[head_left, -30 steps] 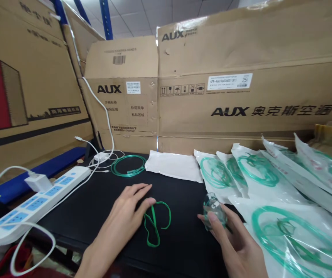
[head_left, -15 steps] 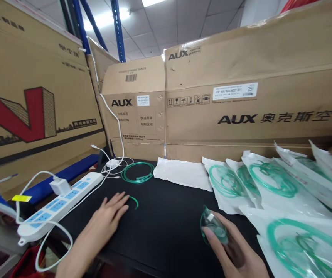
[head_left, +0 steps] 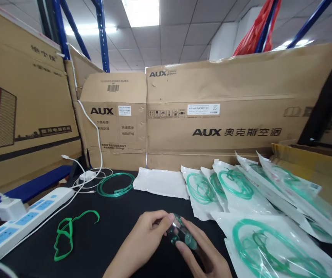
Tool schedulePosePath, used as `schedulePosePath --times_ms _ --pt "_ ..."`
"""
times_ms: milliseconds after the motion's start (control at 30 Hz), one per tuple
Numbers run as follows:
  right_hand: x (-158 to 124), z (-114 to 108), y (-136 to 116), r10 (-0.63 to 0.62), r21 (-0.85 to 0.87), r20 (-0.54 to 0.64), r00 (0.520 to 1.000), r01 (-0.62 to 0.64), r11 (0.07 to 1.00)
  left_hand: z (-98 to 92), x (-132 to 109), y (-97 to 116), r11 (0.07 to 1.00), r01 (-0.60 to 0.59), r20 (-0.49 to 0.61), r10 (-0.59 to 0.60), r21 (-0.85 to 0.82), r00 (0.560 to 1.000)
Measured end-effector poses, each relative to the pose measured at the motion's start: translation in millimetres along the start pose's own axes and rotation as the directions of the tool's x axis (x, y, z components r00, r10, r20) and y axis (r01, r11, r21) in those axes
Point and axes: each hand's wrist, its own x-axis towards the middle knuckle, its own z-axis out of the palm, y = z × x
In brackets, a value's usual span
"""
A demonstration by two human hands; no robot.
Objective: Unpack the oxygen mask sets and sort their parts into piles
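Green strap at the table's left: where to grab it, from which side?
Probably pinch the green strap by its single arched end, straight down from above: that end curves clear of the tangled loops, with bare black table around it. Left hand and right hand both hold the clear mask.

Head camera looks forward, slightly down, probably close over the black table.

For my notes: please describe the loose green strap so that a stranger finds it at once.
On the black table, look beside the white power strip at the left. The green strap lies there unbagged. Unlike the coiled tubing behind, it is a flat, darker, crumpled band.
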Motion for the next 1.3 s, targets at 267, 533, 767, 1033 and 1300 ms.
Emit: schedulePosePath --times_ms 267,533,767,1033,1300 --pt "4.4 -1.4 -11.6 0.213 0.182 -0.016 0.977 -0.207 0.961 -15.2 -2.1 -0.6 0.976 0.080 0.240 -0.030 -0.201 0.970" --pt "9.6 -4.5 -16.6 0.258 0.303 0.069 0.964 -0.267 0.915 -14.3 -2.4 0.1 0.943 0.198 0.286 -0.118 -0.267 0.951" --pt "4.3 -2.4 -23.4 0.345 0.273 -0.053 0.937 -0.319 0.908 -3.3 -3.8 4.7 0.987 0.119 0.057 -0.113 -0.109 0.992" --pt "4.3 -4.4 -24.5 0.352 0.193 -0.139 0.926 -0.324 0.926 -1.1 -8.7 10.8 0.973 -0.014 0.014 0.011 0.232 1.000" --pt "3.7 -2.3 -31.3 0.293 0.099 -0.136 0.946 -0.281 0.955 6.8 -6.6 4.5 0.968 -0.071 -0.018 0.078 0.240 0.997"
